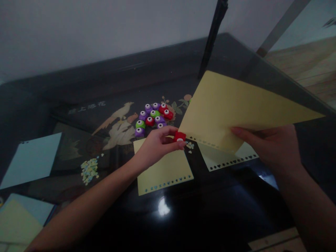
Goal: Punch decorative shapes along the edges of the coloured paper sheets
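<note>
At the near left corner, a pile of blue and yellow paper (22,222) is cut off by the frame edge and partly covered by your left forearm. Farther in, a yellow sheet (165,171) with a row of punched shapes along its near edge lies on the dark table (194,210), its far part hidden under your left hand (161,141). That hand is closed around a red punch (180,135), thumb and fingers pinching it at the corner of a raised yellow card (231,101); you cannot tell whether the card's edge sits inside the slot. Your right hand (275,147) pinches the card, thumb on top, the other fingers mostly out of sight beneath. Under it, a pale punched sheet (219,161) is largely covered. Leftward lie a heap of paper cutouts (89,170), too small to make out singly, and a blue sheet (33,159). Beyond your left hand, purple, green and red punches (154,113) cluster beside a bird picture (122,113). Farthest, a black post (214,35) runs out of the top of view.
</note>
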Demonstrator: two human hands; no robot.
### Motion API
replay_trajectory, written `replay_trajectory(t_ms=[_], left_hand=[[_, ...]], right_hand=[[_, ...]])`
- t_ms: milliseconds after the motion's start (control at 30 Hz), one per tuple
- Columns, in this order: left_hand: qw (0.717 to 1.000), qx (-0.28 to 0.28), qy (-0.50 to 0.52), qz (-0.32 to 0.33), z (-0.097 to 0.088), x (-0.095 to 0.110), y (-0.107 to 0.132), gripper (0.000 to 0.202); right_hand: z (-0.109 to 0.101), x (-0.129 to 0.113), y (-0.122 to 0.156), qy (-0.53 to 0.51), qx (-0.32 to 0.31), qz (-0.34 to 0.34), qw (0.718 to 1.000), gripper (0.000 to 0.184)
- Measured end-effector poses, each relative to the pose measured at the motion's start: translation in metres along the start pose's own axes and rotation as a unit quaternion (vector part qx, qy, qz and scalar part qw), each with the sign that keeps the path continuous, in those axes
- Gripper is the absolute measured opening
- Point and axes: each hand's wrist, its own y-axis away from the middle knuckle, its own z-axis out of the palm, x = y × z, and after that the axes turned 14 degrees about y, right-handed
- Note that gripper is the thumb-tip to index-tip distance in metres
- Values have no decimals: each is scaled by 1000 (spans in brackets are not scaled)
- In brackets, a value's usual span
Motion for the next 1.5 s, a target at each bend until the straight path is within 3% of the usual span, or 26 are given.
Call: replay_trajectory(t_ms=[267,500,1100,1500], left_hand=[[1000,2,2,-18,2,1,-1,25],[999,7,21,-34,2,0,-2,28],[999,17,24,-36,3,-1,-1,24],[999,10,6,-38,2,-3,-2,26]], right_hand=[[-1,-1,-3,-16,-46,-20,999,16],[-1,0,-4,-40,-80,19,996,16],[0,-2,-6,-58,-101,43,992,17],[0,0,-7,-57,-106,18,993,17]])
